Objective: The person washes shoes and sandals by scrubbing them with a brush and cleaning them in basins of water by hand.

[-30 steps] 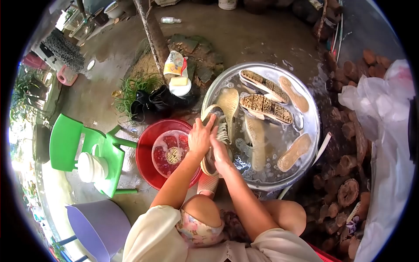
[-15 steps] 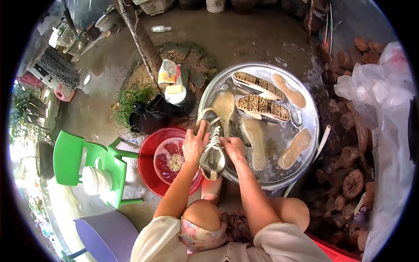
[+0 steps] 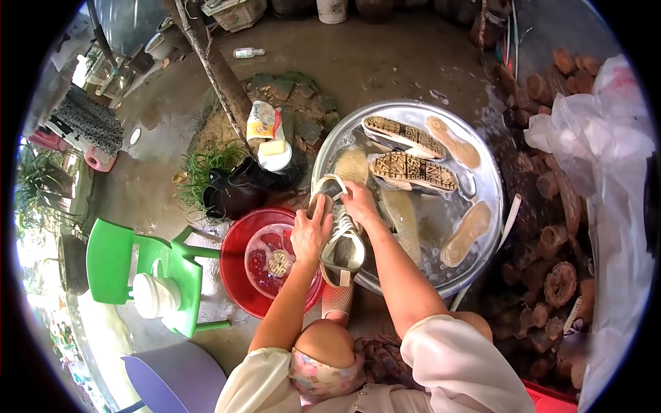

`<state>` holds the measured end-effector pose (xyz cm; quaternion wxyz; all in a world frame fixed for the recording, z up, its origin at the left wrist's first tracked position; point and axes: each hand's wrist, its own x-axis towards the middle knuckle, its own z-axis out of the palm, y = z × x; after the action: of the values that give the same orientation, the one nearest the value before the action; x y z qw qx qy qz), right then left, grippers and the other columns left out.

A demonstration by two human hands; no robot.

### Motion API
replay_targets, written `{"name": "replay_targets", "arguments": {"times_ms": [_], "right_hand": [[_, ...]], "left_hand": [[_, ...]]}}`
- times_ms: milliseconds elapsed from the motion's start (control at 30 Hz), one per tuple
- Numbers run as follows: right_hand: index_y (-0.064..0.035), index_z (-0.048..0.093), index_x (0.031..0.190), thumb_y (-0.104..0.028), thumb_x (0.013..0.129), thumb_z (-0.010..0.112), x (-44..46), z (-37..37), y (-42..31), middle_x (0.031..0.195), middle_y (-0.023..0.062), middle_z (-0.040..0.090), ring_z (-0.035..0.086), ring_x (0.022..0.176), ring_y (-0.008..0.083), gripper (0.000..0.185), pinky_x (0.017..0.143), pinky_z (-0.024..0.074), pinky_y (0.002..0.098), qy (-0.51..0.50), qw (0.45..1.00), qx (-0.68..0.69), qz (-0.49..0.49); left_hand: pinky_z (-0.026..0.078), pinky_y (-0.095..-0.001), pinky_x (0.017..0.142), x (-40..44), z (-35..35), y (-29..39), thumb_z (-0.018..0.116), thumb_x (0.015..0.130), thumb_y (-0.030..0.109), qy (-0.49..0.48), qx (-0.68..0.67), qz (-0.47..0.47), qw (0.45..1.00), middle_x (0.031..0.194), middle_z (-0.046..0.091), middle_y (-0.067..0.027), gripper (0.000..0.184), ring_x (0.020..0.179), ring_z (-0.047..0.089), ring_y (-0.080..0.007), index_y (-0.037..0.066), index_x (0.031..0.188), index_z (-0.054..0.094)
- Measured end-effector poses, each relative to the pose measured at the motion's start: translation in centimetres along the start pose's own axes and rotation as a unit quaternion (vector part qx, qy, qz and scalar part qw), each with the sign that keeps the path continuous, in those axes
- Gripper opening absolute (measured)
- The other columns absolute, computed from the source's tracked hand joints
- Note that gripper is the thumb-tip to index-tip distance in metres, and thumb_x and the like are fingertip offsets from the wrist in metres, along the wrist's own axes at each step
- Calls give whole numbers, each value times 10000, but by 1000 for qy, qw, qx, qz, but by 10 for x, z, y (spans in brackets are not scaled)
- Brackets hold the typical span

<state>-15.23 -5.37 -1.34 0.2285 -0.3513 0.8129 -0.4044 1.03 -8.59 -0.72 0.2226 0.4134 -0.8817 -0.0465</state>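
Observation:
A grey shoe (image 3: 343, 252) with white laces and a pale rim is held between my hands, its opening away from me and its toe toward me. My left hand (image 3: 312, 232) grips its left side near the tongue. On the right, my right hand (image 3: 359, 203) pinches its edge near the opening. The shoe is over the left rim of a round metal basin (image 3: 441, 292) of soapy water. Inside the basin lie two patterned-sole shoes (image 3: 413, 171) and several tan insoles (image 3: 466, 234).
A red basin (image 3: 237, 292) with suds stands left of the shoe. Further left are a green chair (image 3: 110, 261) holding a white bucket (image 3: 155, 296), and a purple tub (image 3: 175, 372). Black boots (image 3: 231, 195) and a soap bar (image 3: 273, 147) lie beyond. Stacked logs (image 3: 559, 283) line the right.
My right hand has moved from the shoe's side up to its opening. My left hand stays on the left side. The view has shifted slightly.

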Motion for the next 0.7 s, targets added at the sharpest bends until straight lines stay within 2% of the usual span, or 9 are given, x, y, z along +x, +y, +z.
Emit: {"name": "replay_targets", "arguments": {"times_ms": [133,233,267,367,400,433,500,600,700], "right_hand": [[-47,686,1026,-164,892,615,3,-30,-11,1037,220,680,647,1005,373,192,858,500,428,-97,990,-103,22],[-45,683,994,-176,885,624,-3,-56,-36,943,206,693,662,941,383,180,822,510,434,-88,994,-52,30],[-23,662,975,-144,875,640,-11,-64,-54,878,200,699,695,816,357,159,740,538,419,-86,995,-52,25],[0,632,1003,-107,872,646,-39,-50,-76,839,199,698,706,698,316,170,651,554,399,-80,984,105,119],[29,603,1008,-53,882,658,-58,-52,-101,783,124,678,659,588,165,160,521,542,324,-65,979,117,151],[29,592,1018,-61,879,658,-67,-39,-91,828,139,675,690,691,240,178,622,565,362,-52,984,92,145],[15,607,1006,-66,880,642,-97,-29,-94,898,176,662,679,832,338,154,748,558,396,10,984,-177,-30],[-10,630,1000,-83,879,621,-127,-54,-120,971,211,642,630,951,412,141,838,522,435,-1,993,-100,-62],[-45,635,1047,-116,872,591,-137,-63,-92,971,220,592,621,889,421,194,815,512,490,63,994,-78,-47]], "left_hand": [[554,-401,614,1,-1,5,674,860,391,0,-5,-30,1000,916,516,-157,566,783,626,-321,313,1399,518],[540,-396,525,0,1,3,667,871,395,34,-7,-23,999,912,523,-149,555,697,625,-317,328,1401,516],[542,-402,535,1,-3,7,657,877,399,15,-13,-40,999,922,522,-151,547,720,628,-323,326,1400,517],[558,-426,639,1,-4,7,656,882,382,-5,-45,-52,998,942,522,-169,551,800,627,-341,300,1407,511],[558,-434,663,1,-4,7,649,892,380,-8,-51,-50,997,957,524,-175,546,816,624,-350,296,1411,505],[557,-435,668,1,-5,7,651,891,378,-11,-53,-50,997,957,523,-175,546,822,623,-351,295,1410,506],[555,-438,677,1,-6,6,655,889,374,-19,-56,-49,997,955,522,-174,546,833,621,-353,294,1408,508],[552,-441,674,1,-6,4,650,894,367,-20,-68,-52,996,947,516,-170,546,835,617,-347,305,1415,498],[554,-430,668,3,-9,5,647,899,364,-15,-61,-46,997,942,513,-160,542,830,616,-336,307,1416,493]]}}
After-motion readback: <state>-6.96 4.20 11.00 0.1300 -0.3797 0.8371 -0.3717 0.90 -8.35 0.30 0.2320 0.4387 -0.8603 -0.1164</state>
